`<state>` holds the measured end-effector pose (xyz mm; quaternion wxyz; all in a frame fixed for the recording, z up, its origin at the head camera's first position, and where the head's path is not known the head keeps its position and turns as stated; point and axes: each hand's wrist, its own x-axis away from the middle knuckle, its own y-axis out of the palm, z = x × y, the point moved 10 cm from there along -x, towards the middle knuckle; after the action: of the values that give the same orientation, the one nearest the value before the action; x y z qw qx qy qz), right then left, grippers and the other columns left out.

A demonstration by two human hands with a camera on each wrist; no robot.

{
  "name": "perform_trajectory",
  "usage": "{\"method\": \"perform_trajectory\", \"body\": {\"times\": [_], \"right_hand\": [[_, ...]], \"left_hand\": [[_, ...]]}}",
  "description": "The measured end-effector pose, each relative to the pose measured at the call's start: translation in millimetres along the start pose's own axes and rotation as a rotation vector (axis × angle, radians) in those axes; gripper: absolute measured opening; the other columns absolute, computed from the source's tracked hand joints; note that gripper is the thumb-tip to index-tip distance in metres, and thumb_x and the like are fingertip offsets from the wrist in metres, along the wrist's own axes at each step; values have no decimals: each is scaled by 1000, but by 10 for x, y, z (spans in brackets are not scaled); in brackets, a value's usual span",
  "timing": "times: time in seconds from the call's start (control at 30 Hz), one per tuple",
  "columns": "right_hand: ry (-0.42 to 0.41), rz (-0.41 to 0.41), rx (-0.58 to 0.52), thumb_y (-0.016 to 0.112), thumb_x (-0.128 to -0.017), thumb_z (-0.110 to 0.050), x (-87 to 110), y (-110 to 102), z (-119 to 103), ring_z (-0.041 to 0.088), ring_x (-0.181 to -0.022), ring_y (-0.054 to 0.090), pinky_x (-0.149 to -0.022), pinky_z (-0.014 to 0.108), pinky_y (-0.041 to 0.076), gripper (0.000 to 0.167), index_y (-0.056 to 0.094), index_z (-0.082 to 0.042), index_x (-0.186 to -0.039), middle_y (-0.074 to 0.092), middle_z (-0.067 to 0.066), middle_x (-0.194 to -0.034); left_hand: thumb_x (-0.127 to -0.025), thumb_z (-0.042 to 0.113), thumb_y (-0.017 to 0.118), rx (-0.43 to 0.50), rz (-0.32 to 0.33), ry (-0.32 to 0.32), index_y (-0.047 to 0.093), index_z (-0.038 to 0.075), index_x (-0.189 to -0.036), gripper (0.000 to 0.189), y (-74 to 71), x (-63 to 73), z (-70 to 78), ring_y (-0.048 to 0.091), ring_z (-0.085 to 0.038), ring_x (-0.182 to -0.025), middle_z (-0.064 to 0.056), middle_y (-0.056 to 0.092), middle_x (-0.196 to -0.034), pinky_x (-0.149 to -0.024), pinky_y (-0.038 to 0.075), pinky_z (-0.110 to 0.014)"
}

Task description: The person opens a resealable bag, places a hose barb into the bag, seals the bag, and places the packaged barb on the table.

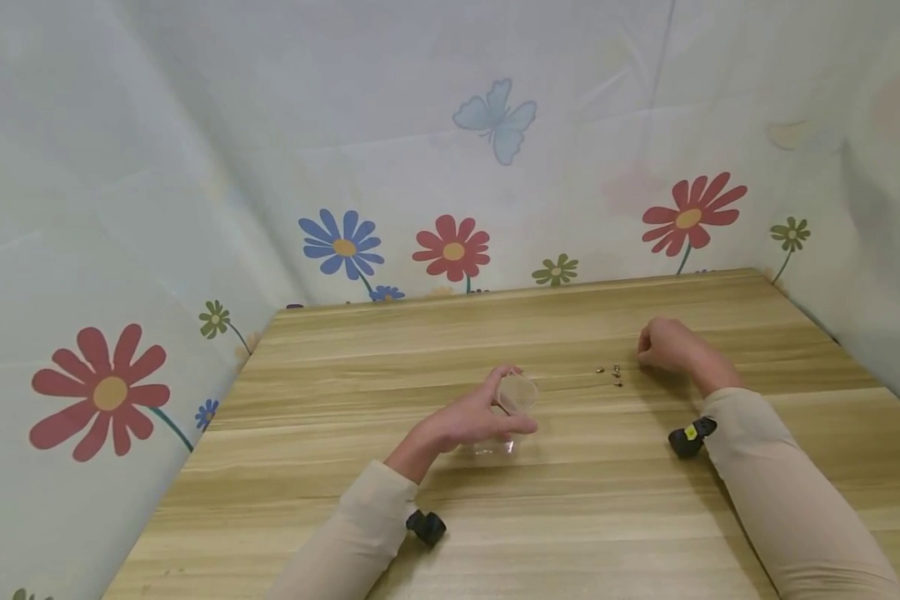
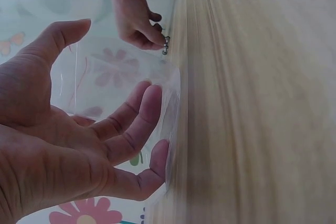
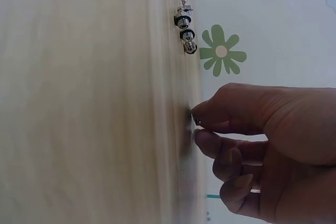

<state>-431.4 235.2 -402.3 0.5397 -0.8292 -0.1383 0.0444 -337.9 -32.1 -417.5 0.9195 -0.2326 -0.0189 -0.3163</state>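
Pale sleeves (image 1: 787,500) reach in from the bottom edge. Beyond them, a white backdrop (image 1: 390,108) printed with flowers and a butterfly rises behind the wood-grain table (image 1: 315,375). Both hands are busy: the left hand (image 1: 476,417) curves its thumb and fingers round a clear container (image 1: 504,442) at the table's middle, while the right hand (image 1: 667,343) pinches a tiny dark piece (image 3: 197,122) low over the tabletop. Just beside it, between the hands, lie small metal fittings (image 3: 182,22), close together.
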Motion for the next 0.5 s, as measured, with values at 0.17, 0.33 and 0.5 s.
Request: {"method": "perform_trajectory", "body": {"times": [0.17,0.33,0.5], "right_hand": [[-1,-7,-24,64,-88,-4,23,5,-61,20,-68,53,-61,33,43,9,66,0,-81,58,6,-74],[-54,21,-55,63,-89,-5,72,-77,-262,21,-68,53,-62,35,44,8,66,1,-84,59,7,-76],[-159,72,-46,65,-88,-6,137,-200,-628,20,-70,53,-67,39,46,6,67,-2,-83,62,5,-78]], "left_hand": [[-87,32,79,2,-7,-4,24,21,-154,88,13,-5,-14,61,-24,-101,-9,52,-122,-83,51,-38],[-87,31,80,15,-3,-15,26,23,-153,85,16,-4,-12,64,-24,-93,-10,52,-122,-82,50,-39],[-87,32,79,4,-3,-20,25,23,-153,87,7,-3,5,65,-25,-92,-10,52,-123,-83,50,-40]]}}
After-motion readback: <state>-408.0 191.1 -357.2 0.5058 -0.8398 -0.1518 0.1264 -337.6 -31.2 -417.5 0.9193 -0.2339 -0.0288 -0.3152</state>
